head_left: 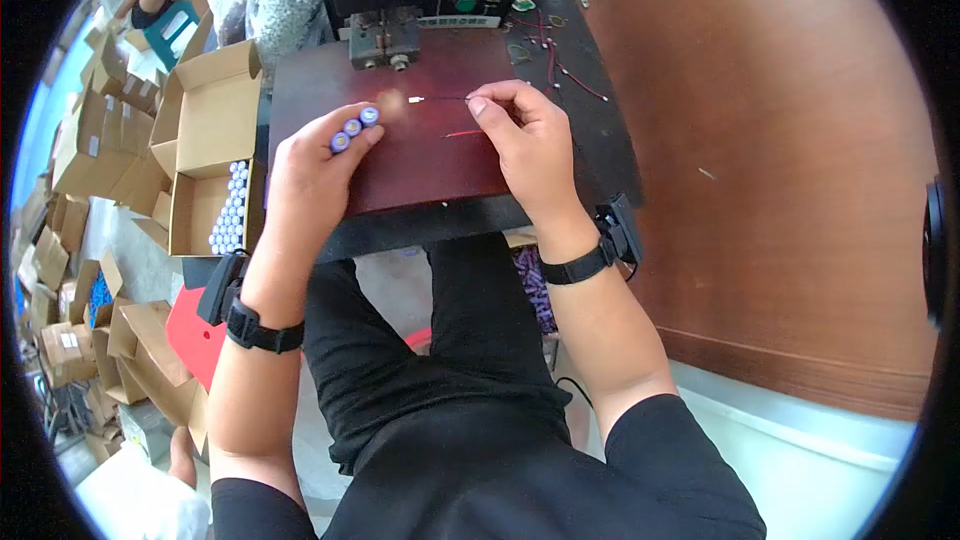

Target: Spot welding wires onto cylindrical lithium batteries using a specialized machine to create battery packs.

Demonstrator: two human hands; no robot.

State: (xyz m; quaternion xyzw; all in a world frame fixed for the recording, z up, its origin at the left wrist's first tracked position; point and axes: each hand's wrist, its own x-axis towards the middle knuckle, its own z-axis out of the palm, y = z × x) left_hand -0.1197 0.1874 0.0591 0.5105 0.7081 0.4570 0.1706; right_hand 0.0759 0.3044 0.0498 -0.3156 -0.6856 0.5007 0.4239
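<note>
My left hand [318, 158] is closed around a short row of three purple cylindrical battery cells [353, 127], their ends facing up. Between the thumb and fingers of my right hand [528, 138] is pinched a thin dark wire [440, 98]. At its left end sits a small white connector or tab [415, 100], close to the cells but apart from them. A red wire [462, 133] pokes out left from under my right hand. Both hands are above a dark reddish board [420, 175]. Beyond them stands a black machine [470, 2] with a metal head [385, 40].
An open cardboard box [195, 205] with several upright purple cells stands left of the board. More red and black wires [550, 55] lie at the far right of the black table [600, 140]. A brown wooden panel [770, 170] borders the right side. Cartons [110, 150] crowd the floor at left.
</note>
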